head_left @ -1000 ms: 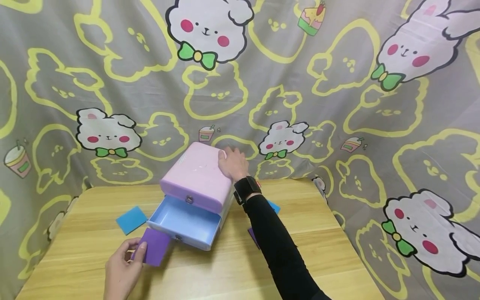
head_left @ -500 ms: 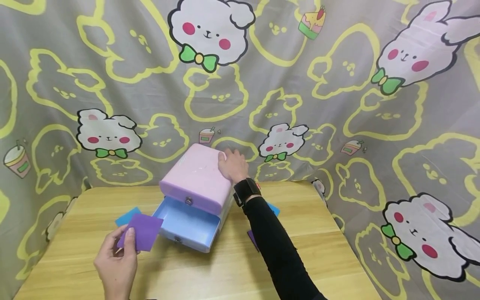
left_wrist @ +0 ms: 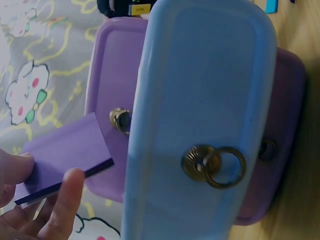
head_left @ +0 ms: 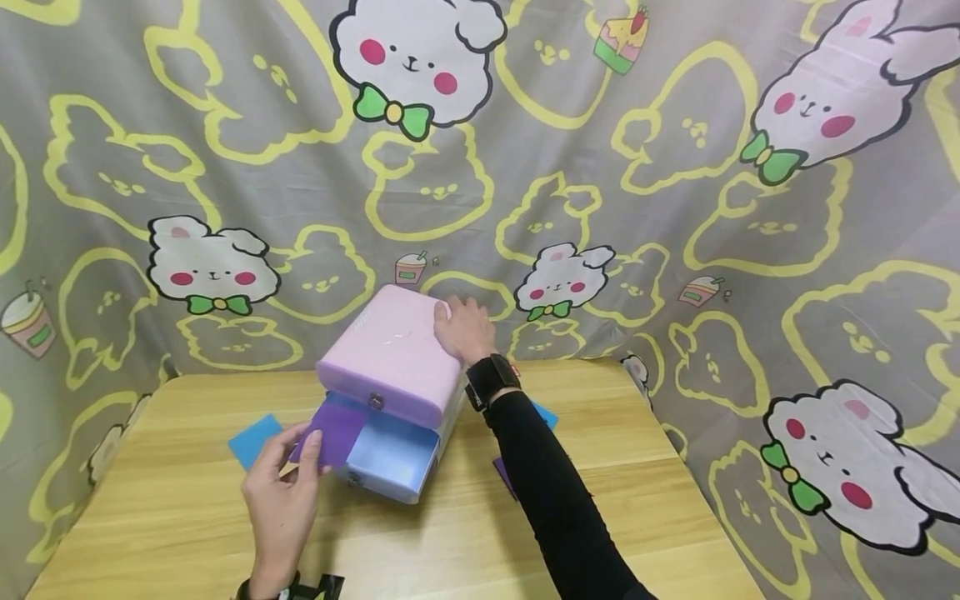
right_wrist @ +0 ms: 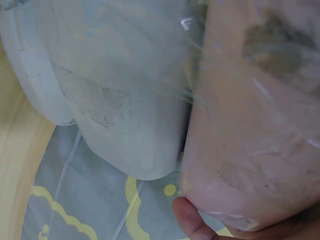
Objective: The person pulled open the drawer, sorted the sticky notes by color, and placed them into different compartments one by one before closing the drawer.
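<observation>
card in blue (head_left: pixel 253 440), flat on the wooden table (head_left: pixel 172 500), toward its left edge, just left of the chest (head_left: pixel 390 350). next rightward, left hand (head_left: pixel 283 493), with purple card (head_left: pixel 332 435) pinched by its left side, thumb on the upper face, fingers behind. nearly square, so no clear long axis to line up.

by judgement, one relation to mind above others: purple card against the open drawer (head_left: pixel 393 462). in the head view, ahead of the left hand and slightly to its right, across the drawer's left rim and hiding part of it; much nearer to the left hand than to the right. cannot tell whether touching the rim or just above it.

drawer out from under the chest's pink top, ring pull (left_wrist: pixel 212 162) on the front, facing the table's near edge.

farther right, right hand (head_left: pixel 467 329) over the back right edge of the chest's top, thumb on the upper surface; cannot tell how far bent at the fingers. beyond, partly hidden by the dark sleeve (head_left: pixel 558 500), other blue card (head_left: pixel 546 414) and other purple card (head_left: pixel 504 478), well in from the table's right edge.
</observation>
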Motion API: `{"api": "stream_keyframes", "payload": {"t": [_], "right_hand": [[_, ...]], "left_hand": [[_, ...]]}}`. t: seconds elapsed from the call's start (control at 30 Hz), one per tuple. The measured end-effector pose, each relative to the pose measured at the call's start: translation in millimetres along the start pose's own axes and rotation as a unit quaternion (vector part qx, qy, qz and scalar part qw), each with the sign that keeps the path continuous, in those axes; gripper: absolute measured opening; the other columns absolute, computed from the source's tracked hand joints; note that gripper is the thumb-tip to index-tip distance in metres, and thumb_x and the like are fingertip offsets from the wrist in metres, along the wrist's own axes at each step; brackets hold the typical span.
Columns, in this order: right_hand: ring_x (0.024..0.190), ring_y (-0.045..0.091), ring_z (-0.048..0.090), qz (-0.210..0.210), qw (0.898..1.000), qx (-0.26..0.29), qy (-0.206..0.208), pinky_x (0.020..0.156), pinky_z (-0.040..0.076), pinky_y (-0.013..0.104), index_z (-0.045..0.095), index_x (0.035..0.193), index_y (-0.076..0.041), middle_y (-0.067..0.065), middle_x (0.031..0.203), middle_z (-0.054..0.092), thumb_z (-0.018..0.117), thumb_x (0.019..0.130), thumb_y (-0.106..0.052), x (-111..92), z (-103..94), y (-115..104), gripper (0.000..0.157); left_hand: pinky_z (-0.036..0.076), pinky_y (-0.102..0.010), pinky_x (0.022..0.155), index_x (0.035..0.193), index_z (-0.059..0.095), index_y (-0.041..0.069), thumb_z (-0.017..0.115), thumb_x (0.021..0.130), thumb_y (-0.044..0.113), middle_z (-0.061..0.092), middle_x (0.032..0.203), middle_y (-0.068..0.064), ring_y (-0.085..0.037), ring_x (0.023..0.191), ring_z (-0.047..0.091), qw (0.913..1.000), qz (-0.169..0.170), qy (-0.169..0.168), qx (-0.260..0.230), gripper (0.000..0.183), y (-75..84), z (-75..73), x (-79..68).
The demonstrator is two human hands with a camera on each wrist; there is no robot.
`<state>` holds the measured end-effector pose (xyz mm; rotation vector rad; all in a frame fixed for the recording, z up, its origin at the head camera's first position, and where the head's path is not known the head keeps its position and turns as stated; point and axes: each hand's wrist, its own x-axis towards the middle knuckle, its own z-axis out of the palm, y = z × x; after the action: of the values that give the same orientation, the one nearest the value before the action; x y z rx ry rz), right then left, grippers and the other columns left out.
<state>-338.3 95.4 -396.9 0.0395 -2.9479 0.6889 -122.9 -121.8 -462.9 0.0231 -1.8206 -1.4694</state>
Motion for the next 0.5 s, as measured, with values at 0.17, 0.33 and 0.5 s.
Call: {"api": "stream_keyframes", "payload": {"t": [0.17, 0.33, 0.5], "right_hand": [[0.135, 0.039, 0.049, -0.001, 1.000, -0.001, 0.002, 0.108, 0.044, 0.059, 0.050, 0.147, -0.022, 0.013, 0.150, 0.049, 0.024, 0.104, -0.054, -0.9, -1.8, -2.2, 0.059], [0.136, 0.039, 0.048, -0.002, 1.000, 0.002, -0.001, 0.108, 0.043, 0.059, 0.050, 0.147, -0.021, 0.014, 0.150, 0.049, 0.024, 0.104, -0.054, -1.9, -1.9, -3.4, 0.059], [0.137, 0.039, 0.048, 0.001, 1.000, 0.001, 0.002, 0.109, 0.043, 0.059, 0.049, 0.147, -0.022, 0.013, 0.151, 0.048, 0.024, 0.104, -0.054, -1.5, -1.0, -2.0, 0.059]], "left_hand": [[0.055, -0.013, 0.057, 0.107, 0.072, -0.008, 0.070, 0.089, -0.009, 0.071, 0.099, -0.019, 0.007, 0.076, 0.066, 0.9992, 0.037, -0.013, 0.005, 0.019, 0.9, 9.0, 5.3], [0.052, -0.004, 0.067, 0.105, 0.072, -0.007, 0.070, 0.089, -0.008, 0.071, 0.100, -0.021, 0.011, 0.084, 0.061, 0.9976, 0.047, -0.026, 0.045, 0.016, 0.6, 13.6, 6.0], [0.049, -0.003, 0.072, 0.103, 0.072, -0.005, 0.070, 0.090, -0.006, 0.071, 0.097, -0.020, 0.010, 0.089, 0.057, 0.9955, 0.046, -0.042, 0.072, 0.013, -6.7, 17.5, 3.2]]}}
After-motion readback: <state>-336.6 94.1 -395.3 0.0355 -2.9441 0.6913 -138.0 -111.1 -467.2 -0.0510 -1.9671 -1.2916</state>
